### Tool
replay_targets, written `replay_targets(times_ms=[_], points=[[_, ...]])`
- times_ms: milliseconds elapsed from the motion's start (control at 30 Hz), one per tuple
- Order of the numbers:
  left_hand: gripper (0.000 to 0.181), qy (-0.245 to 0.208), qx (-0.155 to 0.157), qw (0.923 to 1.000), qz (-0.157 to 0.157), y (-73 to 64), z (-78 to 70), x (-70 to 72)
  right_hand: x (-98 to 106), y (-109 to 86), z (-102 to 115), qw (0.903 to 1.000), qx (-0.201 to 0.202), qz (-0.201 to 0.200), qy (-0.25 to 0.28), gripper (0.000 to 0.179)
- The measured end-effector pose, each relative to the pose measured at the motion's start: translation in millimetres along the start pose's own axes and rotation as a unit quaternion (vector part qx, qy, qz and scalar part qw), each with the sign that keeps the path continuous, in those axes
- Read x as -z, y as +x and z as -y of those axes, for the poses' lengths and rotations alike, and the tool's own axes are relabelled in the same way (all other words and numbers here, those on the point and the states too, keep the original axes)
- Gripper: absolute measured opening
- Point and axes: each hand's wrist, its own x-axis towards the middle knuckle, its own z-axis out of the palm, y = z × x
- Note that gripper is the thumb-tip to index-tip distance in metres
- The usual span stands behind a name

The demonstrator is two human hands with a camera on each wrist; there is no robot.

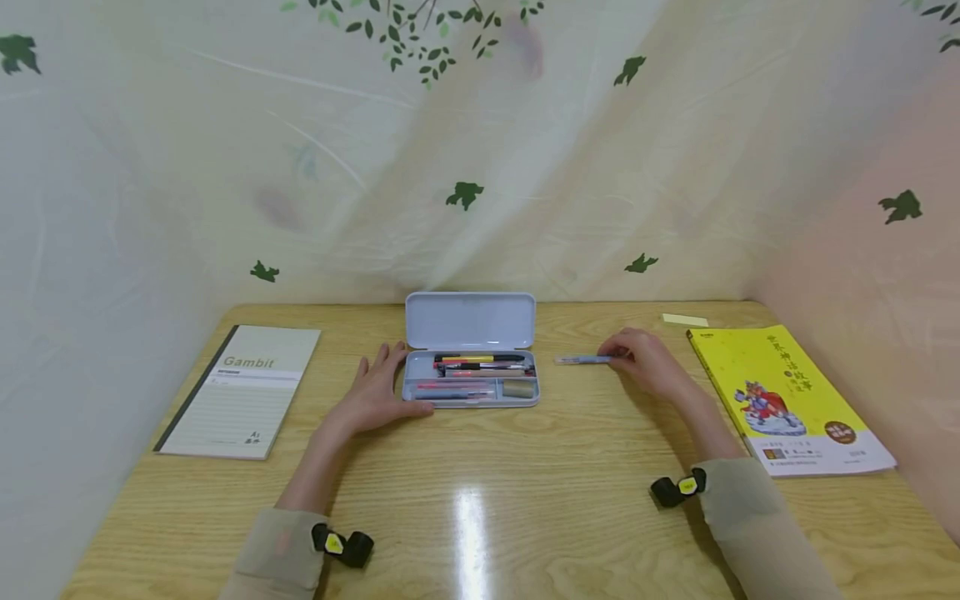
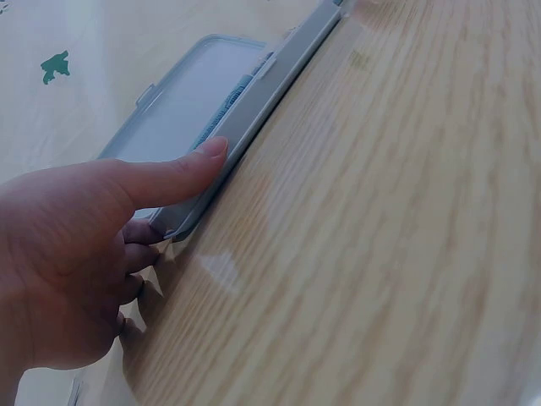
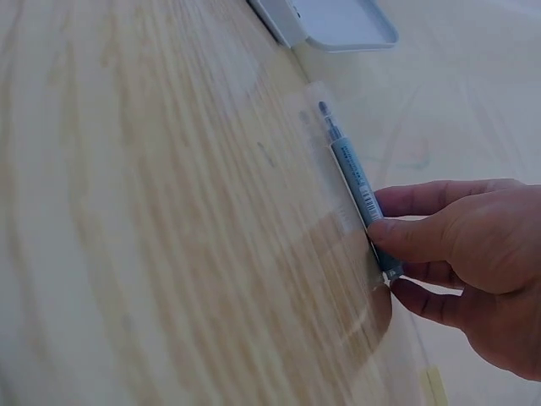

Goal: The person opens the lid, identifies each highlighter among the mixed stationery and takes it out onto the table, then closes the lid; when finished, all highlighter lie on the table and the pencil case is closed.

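In the head view, the left hand grips the left end of an open pencil case, thumb at the front edge, fingers spread along the side. Pens lie inside. To the case's right, the right hand pinches a blue pen by one end, the other pointing toward the case.

In the left wrist view, the thumb presses the case's front wall.

In the right wrist view, thumb and fingers pinch the pen's barrel; whether it touches the wooden table cannot be told.
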Motion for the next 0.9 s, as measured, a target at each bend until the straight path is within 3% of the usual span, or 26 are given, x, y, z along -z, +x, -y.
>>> replay_targets(times_ms=[433,700,900], points=[[0.109,-0.004,-0.006,1.0,-0.004,1.7,1.3,-1.2,0.1,-0.5,-1.2,0.9999,0.007,0.002,0.009,0.019],[0.107,-0.002,-0.003,1.0,-0.002,1.7,0.6,-1.2,4.9,-2.5,0.1,0.9996,-0.012,0.013,0.02,0.023],[0.107,-0.002,-0.007,1.0,-0.005,1.4,0.5,-0.6,9.2,-0.4,6.1,0.9994,-0.012,-0.02,0.026,0.024]])
